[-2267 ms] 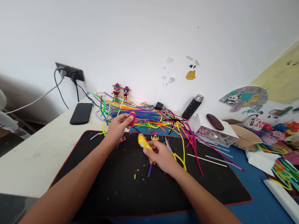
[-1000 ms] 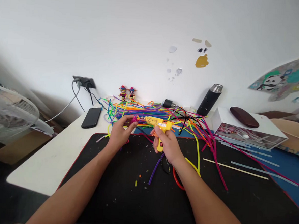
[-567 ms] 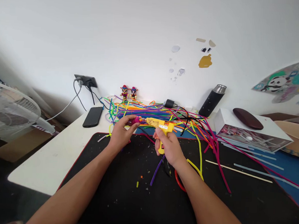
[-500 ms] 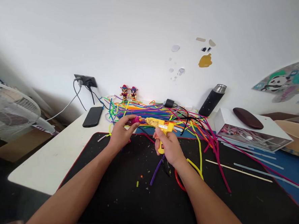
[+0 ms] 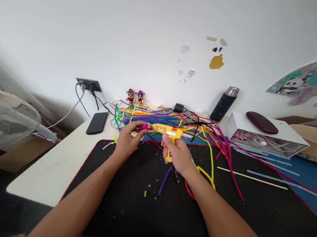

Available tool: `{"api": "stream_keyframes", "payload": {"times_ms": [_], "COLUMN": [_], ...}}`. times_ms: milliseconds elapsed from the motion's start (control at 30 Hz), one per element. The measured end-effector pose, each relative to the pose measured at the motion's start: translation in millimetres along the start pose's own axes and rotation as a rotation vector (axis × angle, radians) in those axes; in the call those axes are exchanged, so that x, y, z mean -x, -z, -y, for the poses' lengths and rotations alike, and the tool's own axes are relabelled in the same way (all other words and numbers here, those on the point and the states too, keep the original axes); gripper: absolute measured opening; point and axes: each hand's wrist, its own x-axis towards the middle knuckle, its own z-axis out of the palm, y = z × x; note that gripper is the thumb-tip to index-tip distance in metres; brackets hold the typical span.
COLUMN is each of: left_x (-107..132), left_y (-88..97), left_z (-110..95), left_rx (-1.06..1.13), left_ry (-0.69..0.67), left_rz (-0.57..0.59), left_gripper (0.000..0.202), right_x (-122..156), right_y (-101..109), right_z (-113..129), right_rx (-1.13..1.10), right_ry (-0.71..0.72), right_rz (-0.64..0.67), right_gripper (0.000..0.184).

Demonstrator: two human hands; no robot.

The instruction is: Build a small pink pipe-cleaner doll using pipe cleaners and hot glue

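Note:
My right hand (image 5: pixel 178 152) is wrapped round the handle of a yellow hot glue gun (image 5: pixel 171 132). Its nozzle points left and meets, or nearly meets, a small magenta piece (image 5: pixel 145 126) that seems wound from pipe cleaner. My left hand (image 5: pixel 129 138) pinches that piece between thumb and fingers, which hide much of it. Behind both hands lies a heap of coloured pipe cleaners (image 5: pixel 153 119). Below the gun, a purple pipe cleaner (image 5: pixel 165 181) rests on the black mat (image 5: pixel 109 215), and tiny orange and yellow-green scraps (image 5: pixel 145 193) lie nearby.
Two small dolls (image 5: pixel 134 96) stand by the wall. A phone (image 5: pixel 96 123) lies at the left. To the right are a black thermos (image 5: pixel 224 104), a white box (image 5: pixel 267 136) with a dark red case (image 5: pixel 261 122) on top, translucent glue sticks (image 5: pixel 280 182) and a wooden stick (image 5: pixel 251 178).
The whole view has shifted slightly. My hands keep almost the same pose, with the glue gun's nozzle still at the magenta piece.

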Motion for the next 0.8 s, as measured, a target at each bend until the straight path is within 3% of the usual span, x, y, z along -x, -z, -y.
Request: {"api": "stream_keyframes", "payload": {"times_ms": [800], "left_x": [0.2], "left_y": [2.6], "left_z": [-4.9], "left_rx": [-0.026], "left_ry": [-0.046], "left_rz": [-0.005], "left_gripper": [0.027], "right_x": [0.5], "right_y": [-0.3], "right_z": [0.4], "right_rx": [0.027], "right_ry": [-0.005], "right_rz": [-0.042], "right_gripper": [0.068]}}
